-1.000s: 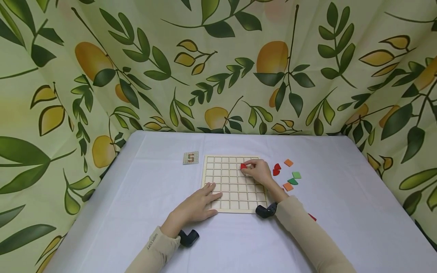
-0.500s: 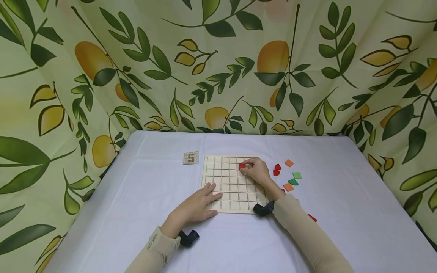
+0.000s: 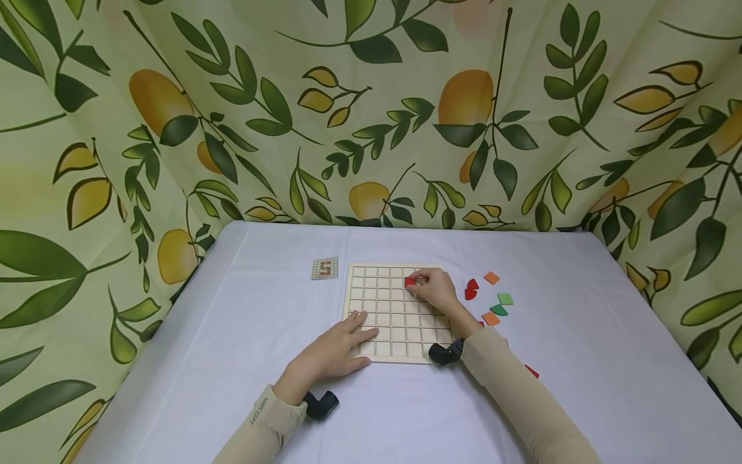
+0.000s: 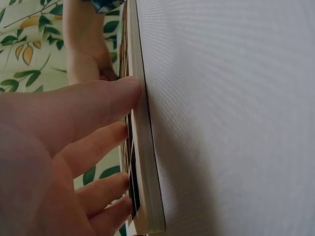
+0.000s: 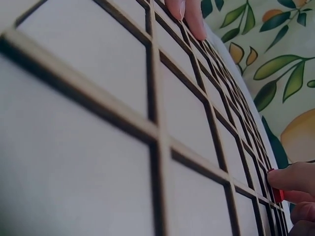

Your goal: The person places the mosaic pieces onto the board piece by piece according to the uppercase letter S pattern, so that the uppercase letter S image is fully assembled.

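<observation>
A wooden grid board (image 3: pixel 400 335) lies on the white table, its raised strips marking off square cells. My right hand (image 3: pixel 437 289) pinches a small red tile (image 3: pixel 409 281) at the upper right part of the board. In the right wrist view the red tile (image 5: pixel 277 192) is at the thumb and fingers, right at the grid strips. My left hand (image 3: pixel 335 348) rests on the board's lower left corner with its fingers spread. The left wrist view shows the left thumb (image 4: pixel 125 96) against the board's edge (image 4: pixel 147 196) and the other fingers over the grid.
A small pattern card (image 3: pixel 324 268) lies left of the board. To the right are loose tiles: red pieces (image 3: pixel 471 294), an orange square (image 3: pixel 491 278), another orange square (image 3: pixel 491 318), a light green square (image 3: pixel 505 299) and a dark green piece (image 3: pixel 498 310). A patterned curtain (image 3: pixel 371 129) hangs behind the table.
My right hand has shifted slightly left across the board with the red tile, which now shows lower against the grid. The left hand has stayed in place.
</observation>
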`<state>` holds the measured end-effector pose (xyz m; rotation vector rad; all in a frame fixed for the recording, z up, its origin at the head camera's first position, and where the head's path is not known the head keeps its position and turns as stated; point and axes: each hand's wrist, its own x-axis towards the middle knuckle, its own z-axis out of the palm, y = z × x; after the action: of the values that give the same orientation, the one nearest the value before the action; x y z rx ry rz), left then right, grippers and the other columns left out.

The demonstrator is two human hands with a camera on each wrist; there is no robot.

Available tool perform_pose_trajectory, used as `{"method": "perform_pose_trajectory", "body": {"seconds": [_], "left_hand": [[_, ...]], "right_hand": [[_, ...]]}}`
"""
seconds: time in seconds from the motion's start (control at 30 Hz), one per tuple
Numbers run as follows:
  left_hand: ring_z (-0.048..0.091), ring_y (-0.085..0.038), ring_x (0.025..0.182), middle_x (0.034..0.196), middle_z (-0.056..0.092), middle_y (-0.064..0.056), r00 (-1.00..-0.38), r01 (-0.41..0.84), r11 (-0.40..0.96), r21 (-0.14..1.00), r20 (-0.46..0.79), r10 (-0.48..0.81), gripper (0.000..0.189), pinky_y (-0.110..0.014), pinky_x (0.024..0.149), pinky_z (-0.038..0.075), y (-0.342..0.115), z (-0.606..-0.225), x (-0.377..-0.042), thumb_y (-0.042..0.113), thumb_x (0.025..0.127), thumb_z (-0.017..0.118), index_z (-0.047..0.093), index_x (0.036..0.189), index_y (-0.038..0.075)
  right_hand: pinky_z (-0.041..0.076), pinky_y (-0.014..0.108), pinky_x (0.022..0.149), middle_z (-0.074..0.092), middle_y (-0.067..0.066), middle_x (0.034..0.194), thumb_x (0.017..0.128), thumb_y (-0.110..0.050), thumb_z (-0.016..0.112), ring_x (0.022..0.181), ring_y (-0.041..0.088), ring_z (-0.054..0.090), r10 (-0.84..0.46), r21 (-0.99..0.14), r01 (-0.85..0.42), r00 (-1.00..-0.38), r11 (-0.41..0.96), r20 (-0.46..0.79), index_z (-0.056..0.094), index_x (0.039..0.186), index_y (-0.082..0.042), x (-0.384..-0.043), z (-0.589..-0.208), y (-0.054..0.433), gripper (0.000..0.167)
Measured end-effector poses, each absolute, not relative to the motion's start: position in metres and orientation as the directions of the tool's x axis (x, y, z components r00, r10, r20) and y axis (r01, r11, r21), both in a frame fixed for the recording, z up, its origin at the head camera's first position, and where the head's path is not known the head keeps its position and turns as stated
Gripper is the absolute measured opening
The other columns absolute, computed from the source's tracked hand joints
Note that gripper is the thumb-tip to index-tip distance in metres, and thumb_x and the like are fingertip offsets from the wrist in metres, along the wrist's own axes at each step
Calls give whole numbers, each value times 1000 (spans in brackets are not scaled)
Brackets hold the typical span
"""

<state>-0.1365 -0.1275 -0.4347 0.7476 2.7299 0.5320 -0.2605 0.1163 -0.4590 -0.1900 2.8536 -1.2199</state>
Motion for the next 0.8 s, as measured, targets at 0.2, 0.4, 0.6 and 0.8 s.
{"method": "perform_pose_trajectory", "body": {"seconds": [0.2, 0.4, 0.6, 0.8], "left_hand": [[23, -35, 150, 160, 29, -14, -832, 444, 799, 405, -144, 536, 56, -51, 121, 30, -127, -434, -136, 33, 91, 63, 48, 143, 18], [23, -36, 150, 159, 29, -15, -831, 450, 795, 406, -136, 540, 55, -51, 121, 30, -127, -433, -136, 33, 92, 62, 48, 143, 17], [24, -36, 150, 159, 30, -15, -830, 450, 796, 406, -137, 540, 55, -51, 121, 30, -128, -434, -136, 33, 91, 63, 49, 142, 17], [23, -35, 150, 160, 28, -13, -832, 439, 797, 416, -146, 535, 55, -51, 121, 29, -128, -433, -135, 34, 92, 62, 48, 143, 18]], "right_hand": [[27, 22, 52, 44, -4, 60, 83, -21, 74, 57, 11, 37, -138, -715, -98, -990, 692, 3, 73, 105, -4, -262, -458, 116, 28], [28, 21, 53, 48, -3, 63, 83, -21, 73, 60, 11, 39, -147, -703, -109, -989, 702, 8, 74, 106, -5, -262, -457, 117, 28], [23, 21, 51, 39, -5, 56, 84, -21, 73, 54, 11, 32, -155, -724, -110, -988, 681, 4, 73, 108, -5, -260, -457, 118, 29], [22, 21, 49, 33, -6, 52, 85, -18, 71, 50, 10, 26, -167, -759, -118, -986, 640, 13, 72, 109, -4, -256, -457, 121, 28]]}}
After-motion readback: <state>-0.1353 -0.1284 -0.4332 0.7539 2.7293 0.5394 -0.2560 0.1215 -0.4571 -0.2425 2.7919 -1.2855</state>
